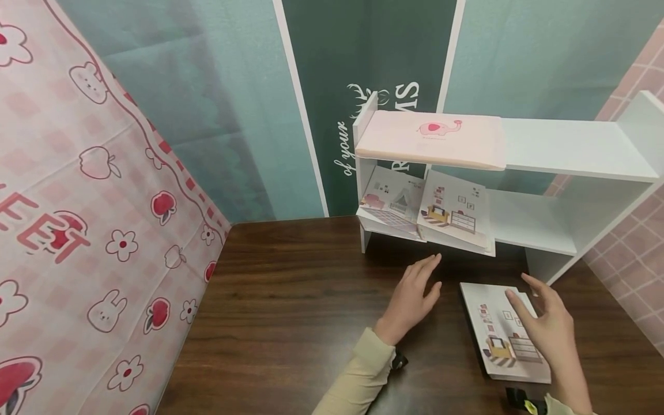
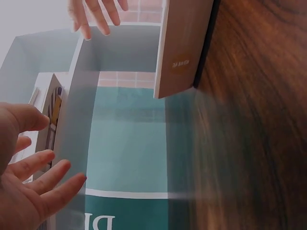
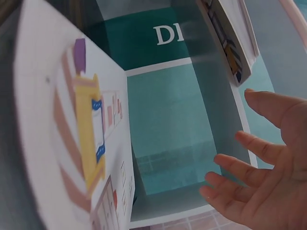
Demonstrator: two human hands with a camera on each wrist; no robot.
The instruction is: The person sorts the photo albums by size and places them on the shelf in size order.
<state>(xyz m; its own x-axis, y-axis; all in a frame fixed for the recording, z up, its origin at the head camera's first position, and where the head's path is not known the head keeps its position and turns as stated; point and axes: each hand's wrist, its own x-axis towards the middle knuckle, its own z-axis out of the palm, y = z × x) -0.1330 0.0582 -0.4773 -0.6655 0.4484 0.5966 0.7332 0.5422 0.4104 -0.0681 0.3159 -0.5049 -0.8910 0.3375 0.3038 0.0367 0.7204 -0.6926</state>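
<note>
A thick book with a drawn yellow chair and drawers on its white cover lies flat on the dark wooden table. Above its right part hovers my right hand, its fingers spread and holding nothing; the right wrist view shows this hand apart from the book's cover. My left hand, fingers loosely extended, is over the table left of that book and below the shelf. A similar book and one with a drawn tent lean side by side on the middle shelf, jutting past its front edge.
The white shelf unit stands at the back right of the table. On its top board lies a pale pink elephant-print item. A pink patterned cloth hangs at the left.
</note>
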